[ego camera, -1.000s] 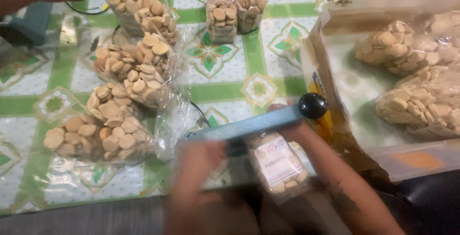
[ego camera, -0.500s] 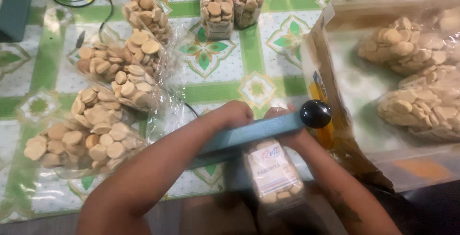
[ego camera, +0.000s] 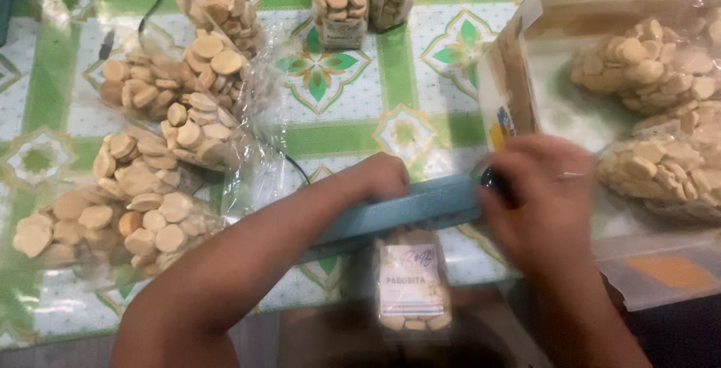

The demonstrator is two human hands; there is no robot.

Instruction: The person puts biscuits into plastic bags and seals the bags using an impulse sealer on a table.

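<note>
The right hand [ego camera: 542, 191] lay curled over the black knob at the end of the blue-grey sealer arm [ego camera: 398, 214], the fingers closed around it, though the hand was blurred and the knob showed only as a dark spot at its left edge. The left hand [ego camera: 381, 179] rested at the far side of the same arm, near its middle; its fingers were bent down behind the bar, so I cannot tell how far they were closed or whether they gripped anything. Under the arm lay a small clear packet of biscuits [ego camera: 411, 285] with a white label, its top end hidden below the bar and its lower end pointing toward the person. To the left, on the green and white patterned tablecloth [ego camera: 420, 60], several clear plastic bags of round pale biscuits [ego camera: 143, 195] lay in a loose heap — their open ends were crumpled. Further away, at the top edge, two upright packets [ego camera: 360, 0] of the same biscuits stood side by side. To the right stood an open cardboard box [ego camera: 518, 90] — inside it were big clear bags [ego camera: 653, 120] full of the same round biscuits. A black cable [ego camera: 150, 0] ran across the top left corner.
</note>
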